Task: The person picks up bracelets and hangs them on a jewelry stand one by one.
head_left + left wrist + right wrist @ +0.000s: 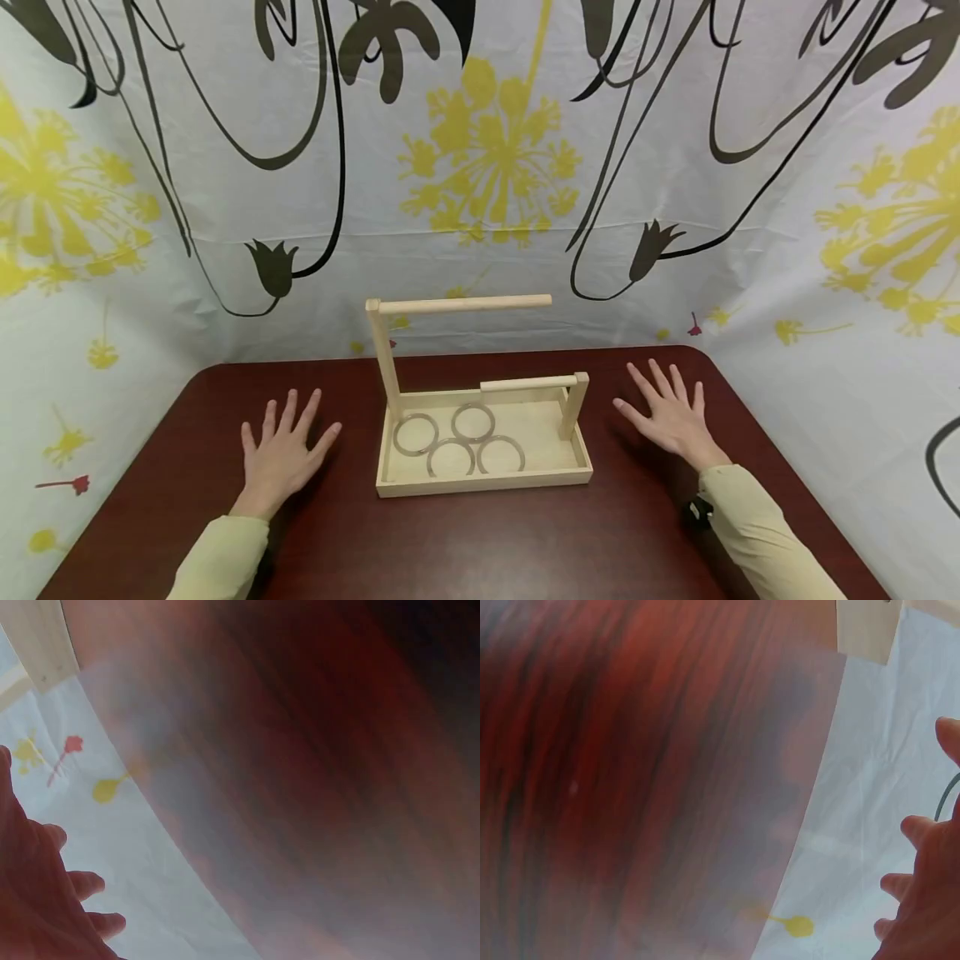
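My left hand [281, 458] is held palm down with fingers spread, left of a pale wooden tray [483, 482] and apart from it. On the tray's other side my right hand [675, 421] also has its fingers spread and holds nothing. Several thin translucent rings [472, 406] lie flat in the tray, mostly toward its left and middle. A tall post [384, 358] at the tray's left end carries a long dowel [465, 305] pointing right. From a shorter post [574, 404] at the right end, a shorter dowel [528, 384] points left. Both dowels are bare.
The dark red-brown table [480, 542] has rounded far corners. A white cloth [480, 267] printed with flowers hangs behind it and along both sides. A small black object [700, 510] shows at the right sleeve's cuff.
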Motion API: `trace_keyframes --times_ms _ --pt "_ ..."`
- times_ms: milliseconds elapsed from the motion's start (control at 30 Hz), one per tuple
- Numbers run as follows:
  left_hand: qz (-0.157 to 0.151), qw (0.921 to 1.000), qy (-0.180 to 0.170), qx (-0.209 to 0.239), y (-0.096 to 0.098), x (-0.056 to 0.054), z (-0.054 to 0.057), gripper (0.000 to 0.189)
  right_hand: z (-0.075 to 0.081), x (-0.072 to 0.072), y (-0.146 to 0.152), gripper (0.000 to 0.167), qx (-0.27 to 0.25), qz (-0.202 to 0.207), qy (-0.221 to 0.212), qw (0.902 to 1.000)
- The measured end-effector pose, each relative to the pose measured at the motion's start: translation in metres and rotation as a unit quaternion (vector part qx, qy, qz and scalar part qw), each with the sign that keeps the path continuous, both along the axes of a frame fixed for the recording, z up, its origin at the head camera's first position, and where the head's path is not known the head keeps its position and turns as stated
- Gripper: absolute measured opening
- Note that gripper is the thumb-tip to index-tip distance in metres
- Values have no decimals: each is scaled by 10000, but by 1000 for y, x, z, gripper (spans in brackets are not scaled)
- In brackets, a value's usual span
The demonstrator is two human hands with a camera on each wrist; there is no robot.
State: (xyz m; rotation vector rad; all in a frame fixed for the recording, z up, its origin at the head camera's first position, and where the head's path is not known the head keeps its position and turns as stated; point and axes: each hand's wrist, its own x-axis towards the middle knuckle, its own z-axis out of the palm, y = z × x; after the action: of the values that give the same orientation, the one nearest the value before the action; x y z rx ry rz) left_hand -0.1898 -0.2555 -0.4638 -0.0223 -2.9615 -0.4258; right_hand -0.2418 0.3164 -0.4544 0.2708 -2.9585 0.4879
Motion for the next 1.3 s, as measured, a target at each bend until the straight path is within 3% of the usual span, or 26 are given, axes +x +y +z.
trace_keyframes --times_ms 433,833,1100,1300 --pt "-533 9982 -70 266 43 3 5 77 0 5 -18 66 -766 453 856 9923" --pt "-1042 9938 -282 252 72 11 0 74 4 19 -27 58 -1280 747 813 9856" --pt "-1196 9909 -611 63 79 13 -4 81 6 31 -39 48 -1485 1048 797 9801" --pt "-1250 9900 -650 57 82 14 -6 84 7 40 -50 44 -1558 1182 918 9764"
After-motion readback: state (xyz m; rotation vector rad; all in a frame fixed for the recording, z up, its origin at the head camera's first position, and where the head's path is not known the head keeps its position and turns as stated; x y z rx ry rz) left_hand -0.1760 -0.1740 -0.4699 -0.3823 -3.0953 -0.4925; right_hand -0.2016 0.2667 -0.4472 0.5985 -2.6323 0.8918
